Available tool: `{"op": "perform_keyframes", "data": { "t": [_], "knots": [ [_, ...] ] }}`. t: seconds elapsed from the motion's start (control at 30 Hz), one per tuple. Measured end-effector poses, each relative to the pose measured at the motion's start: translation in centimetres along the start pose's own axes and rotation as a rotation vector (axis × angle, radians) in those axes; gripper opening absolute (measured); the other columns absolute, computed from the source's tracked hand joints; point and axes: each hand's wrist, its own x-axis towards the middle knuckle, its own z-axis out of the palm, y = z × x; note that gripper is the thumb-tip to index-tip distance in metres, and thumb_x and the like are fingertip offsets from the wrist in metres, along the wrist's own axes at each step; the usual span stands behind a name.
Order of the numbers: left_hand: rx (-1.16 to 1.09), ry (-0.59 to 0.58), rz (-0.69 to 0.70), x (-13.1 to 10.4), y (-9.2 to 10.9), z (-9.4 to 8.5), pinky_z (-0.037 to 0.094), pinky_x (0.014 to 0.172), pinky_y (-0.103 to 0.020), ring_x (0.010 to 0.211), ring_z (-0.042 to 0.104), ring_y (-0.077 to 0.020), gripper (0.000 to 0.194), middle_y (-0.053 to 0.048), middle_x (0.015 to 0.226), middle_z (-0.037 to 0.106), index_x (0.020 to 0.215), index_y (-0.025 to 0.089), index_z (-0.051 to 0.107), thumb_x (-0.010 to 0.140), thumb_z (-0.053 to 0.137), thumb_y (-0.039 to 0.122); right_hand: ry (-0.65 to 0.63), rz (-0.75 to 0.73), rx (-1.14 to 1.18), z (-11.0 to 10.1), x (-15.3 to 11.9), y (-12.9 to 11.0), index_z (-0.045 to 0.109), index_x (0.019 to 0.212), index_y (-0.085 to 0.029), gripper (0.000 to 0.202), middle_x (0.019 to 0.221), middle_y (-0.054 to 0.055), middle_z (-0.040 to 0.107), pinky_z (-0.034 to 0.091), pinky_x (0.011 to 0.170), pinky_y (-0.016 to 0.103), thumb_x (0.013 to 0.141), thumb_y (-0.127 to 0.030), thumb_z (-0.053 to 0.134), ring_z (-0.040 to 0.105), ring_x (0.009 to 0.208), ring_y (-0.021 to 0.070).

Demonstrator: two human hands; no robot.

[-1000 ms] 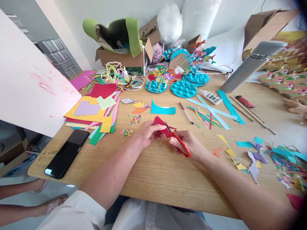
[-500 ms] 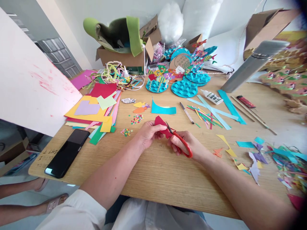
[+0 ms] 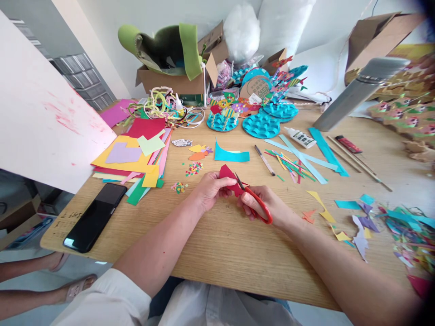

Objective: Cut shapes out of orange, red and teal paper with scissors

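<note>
Between thumb and fingers, my left hand point(image 3: 213, 189) pinches a small piece of red paper point(image 3: 227, 173) above the table. My right hand point(image 3: 260, 201) is wrapped round red-handled scissors point(image 3: 263, 212), whose dark blades lie across the paper's right side. Just beyond my hands lies a curved blue paper offcut point(image 3: 231, 154). Yellow and orange fish-shaped cutouts point(image 3: 198, 155) rest to its left, with small heaps of colourful paper bits point(image 3: 194, 169) in front of them. A pen point(image 3: 264, 160) lies beyond my right hand, beside several thin paper strips point(image 3: 294, 166).
A stack of coloured paper point(image 3: 127, 156) and a black phone point(image 3: 95, 217) occupy the left side. Glue point(image 3: 302, 137) and a grey flask point(image 3: 356, 97) are at the right, with paper scraps point(image 3: 411, 231) nearer. Blue egg-tray discs point(image 3: 261, 125) stand at the back. Another person's feet point(image 3: 76, 287) show below left.
Both hands stay almost in place with the red paper and scissors. The scissors' blades have shifted very slightly against the paper.
</note>
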Motion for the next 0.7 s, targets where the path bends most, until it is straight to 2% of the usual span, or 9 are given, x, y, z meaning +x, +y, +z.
{"op": "perform_keyframes", "data": {
  "t": [0.17,0.5,0.7],
  "knots": [
    [0.002,-0.003,-0.008,0.09,-0.06,-0.10,0.035,0.055,-0.024,0.054,0.052,-0.0090,0.023,-0.006,0.071,0.068,0.075,0.010,0.072,0.060,0.077,0.027,0.012,0.004,-0.021,-0.07,-0.01,-0.01,0.048,0.061,-0.019,0.061,0.050,-0.001,0.053,0.033,0.039,0.022,0.071,-0.076,0.064,0.049,0.042,0.0101],
    [0.001,-0.023,0.002,0.29,-0.29,-0.29,0.035,0.057,-0.025,0.059,0.056,-0.0122,0.022,-0.005,0.064,0.064,0.069,0.011,0.068,0.061,0.077,0.029,0.026,0.017,-0.025,-0.06,0.01,-0.13,0.048,0.060,-0.018,0.061,0.049,-0.001,0.052,0.032,0.039,0.022,0.070,-0.076,0.066,0.048,0.040,0.0096],
    [0.026,-0.008,0.011,0.23,-0.09,-0.22,0.033,0.054,-0.024,0.053,0.051,-0.0097,0.021,-0.005,0.062,0.064,0.066,0.012,0.067,0.061,0.075,0.030,0.008,0.016,-0.006,-0.06,-0.03,-0.10,0.048,0.061,-0.018,0.060,0.049,-0.001,0.052,0.031,0.038,0.021,0.070,-0.075,0.067,0.047,0.040,0.0094]
  ]
}}
